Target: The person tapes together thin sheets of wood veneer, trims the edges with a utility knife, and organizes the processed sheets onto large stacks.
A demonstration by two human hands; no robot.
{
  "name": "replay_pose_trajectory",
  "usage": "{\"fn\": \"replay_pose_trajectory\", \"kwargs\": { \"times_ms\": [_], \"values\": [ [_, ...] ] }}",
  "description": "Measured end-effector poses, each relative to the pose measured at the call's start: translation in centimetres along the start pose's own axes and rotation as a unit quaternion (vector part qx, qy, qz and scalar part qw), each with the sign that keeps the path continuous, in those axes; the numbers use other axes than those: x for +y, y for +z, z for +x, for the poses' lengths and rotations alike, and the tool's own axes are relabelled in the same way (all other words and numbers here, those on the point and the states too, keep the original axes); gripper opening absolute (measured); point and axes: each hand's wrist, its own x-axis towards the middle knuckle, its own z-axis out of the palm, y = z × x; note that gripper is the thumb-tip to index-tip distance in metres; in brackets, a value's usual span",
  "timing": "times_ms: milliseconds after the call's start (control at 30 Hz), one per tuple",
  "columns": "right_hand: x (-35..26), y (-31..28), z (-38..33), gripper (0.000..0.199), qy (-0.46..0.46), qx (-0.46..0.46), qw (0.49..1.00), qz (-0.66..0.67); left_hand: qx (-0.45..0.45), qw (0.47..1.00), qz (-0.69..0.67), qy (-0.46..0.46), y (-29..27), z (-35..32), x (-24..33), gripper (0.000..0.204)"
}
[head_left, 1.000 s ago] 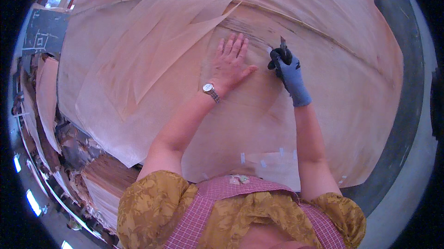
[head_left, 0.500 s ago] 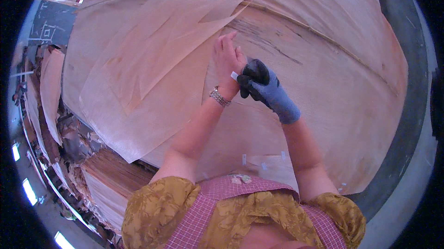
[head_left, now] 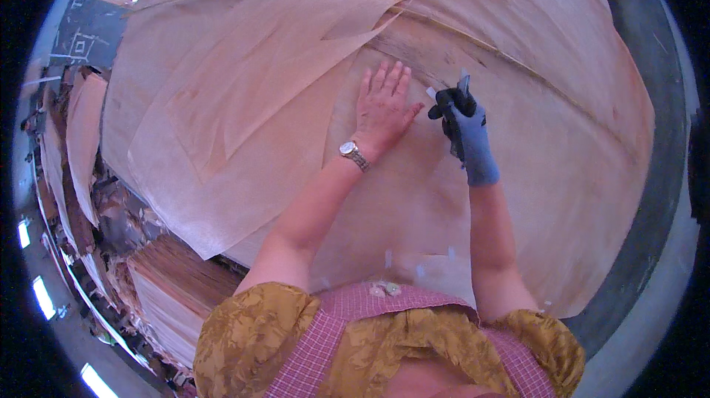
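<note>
My bare left hand (head_left: 382,107), with a metal watch (head_left: 349,150) at the wrist, lies flat with fingers spread on a thin pinkish-brown wood veneer sheet (head_left: 399,206). To its right, my right hand (head_left: 462,121), in a blue glove with black-coated fingers, is closed around a utility knife (head_left: 464,84). The knife's grey tip sticks up past the fingers; most of its handle is hidden. A small white piece of tape (head_left: 431,93) shows at the gloved fingertips. Dark streaks mark the veneer just beyond both hands.
Overlapping loose veneer sheets (head_left: 244,73) cover the far left. A narrow raised strip (head_left: 510,58) crosses the far right. Small tape pieces (head_left: 420,271) stick near my apron. Stacked veneer (head_left: 174,283) and broken scraps stand at left; a dark edge (head_left: 654,139) curves along the right.
My hands have come apart. The left has turned palm-down onto the veneer; the right has moved right with the tape piece, which was by the left wrist, and the knife tip now shows.
</note>
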Motion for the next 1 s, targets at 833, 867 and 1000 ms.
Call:
{"fn": "replay_pose_trajectory", "kwargs": {
  "times_ms": [833,867,1000],
  "values": [
    [-0.7,7.9,3.2,0.020,-0.224,-0.050,0.964,-0.134,0.121,0.986,0.023,-0.113,-1.3,8.9,-5.3,0.013],
    [-0.2,6.8,4.6,0.019,-0.259,-0.049,0.959,-0.102,0.127,0.986,0.018,-0.107,-1.5,9.0,-5.2,0.013],
    [-5.1,4.1,9.3,0.027,-0.464,0.054,0.814,-0.344,0.127,0.989,0.021,-0.077,-1.8,8.8,-4.4,0.012]
  ]
}}
